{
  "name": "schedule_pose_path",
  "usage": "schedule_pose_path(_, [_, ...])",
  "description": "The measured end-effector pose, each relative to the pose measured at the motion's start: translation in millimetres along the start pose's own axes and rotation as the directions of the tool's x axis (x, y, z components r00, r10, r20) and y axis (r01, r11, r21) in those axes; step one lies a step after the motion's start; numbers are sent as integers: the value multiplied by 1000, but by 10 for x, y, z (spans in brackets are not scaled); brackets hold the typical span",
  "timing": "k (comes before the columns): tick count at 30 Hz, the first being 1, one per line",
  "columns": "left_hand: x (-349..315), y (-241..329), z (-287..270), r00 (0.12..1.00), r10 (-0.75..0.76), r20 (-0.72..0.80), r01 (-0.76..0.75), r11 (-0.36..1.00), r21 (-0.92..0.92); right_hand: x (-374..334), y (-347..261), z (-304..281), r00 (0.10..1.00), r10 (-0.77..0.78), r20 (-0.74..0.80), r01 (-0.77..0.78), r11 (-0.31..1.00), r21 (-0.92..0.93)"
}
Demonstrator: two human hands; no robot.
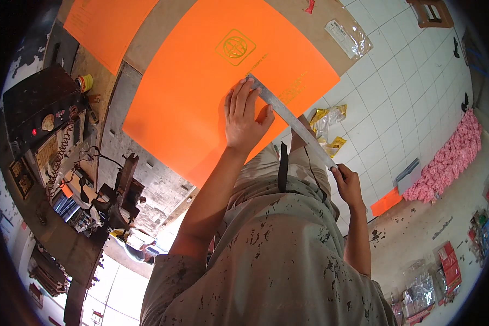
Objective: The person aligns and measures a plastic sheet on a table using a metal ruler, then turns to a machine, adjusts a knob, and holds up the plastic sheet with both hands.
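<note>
A large bright orange sheet (185,103) with gold printing lies spread in front of me, its right corner reaching past the table. A long metal ruler (293,122) runs slantwise from the gold print, across the sheet's near right edge and toward my right side. My left hand (245,120) rests on the sheet with fingers stretched out, the fingertips touching the ruler's far end. Beyond the sheet's edge, my right hand (349,183) is closed round the ruler's near end. The ruler covers part of the gold print.
Brown cardboard (339,51) extends under the sheet. Another orange sheet (106,30) lies at the far left. A black machine (43,108) with a coiled cord stands left. Yellow and clear plastic packaging (328,122) lies on the tiled floor, right, with a pink shaggy mat (445,163) further off.
</note>
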State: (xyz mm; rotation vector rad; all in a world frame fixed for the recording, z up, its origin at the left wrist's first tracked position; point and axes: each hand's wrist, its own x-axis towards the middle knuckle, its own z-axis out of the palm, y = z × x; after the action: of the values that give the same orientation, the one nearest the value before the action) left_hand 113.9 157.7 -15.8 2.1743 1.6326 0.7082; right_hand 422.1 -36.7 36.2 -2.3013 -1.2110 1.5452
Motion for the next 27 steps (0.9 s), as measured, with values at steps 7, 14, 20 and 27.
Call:
schedule_pose_path(7, [-1,-6,-1,1000,-6,-3,6,1000,-5,7,-77,-27,1000,8,12,-8,1000,-5])
schedule_pose_path(14, [4,6,-6,1000,-16,3,16,1000,-6,13,-48,-25,1000,8,7,-9,1000,12])
schedule_pose_path(20, [4,6,-8,1000,-14,1,14,1000,10,15,-94,-36,999,30,14,-30,1000,-1])
schedule_pose_path(27, [2,-3,-2,1000,-5,-11,5,1000,6,23,-51,-33,999,34,20,-34,999,1])
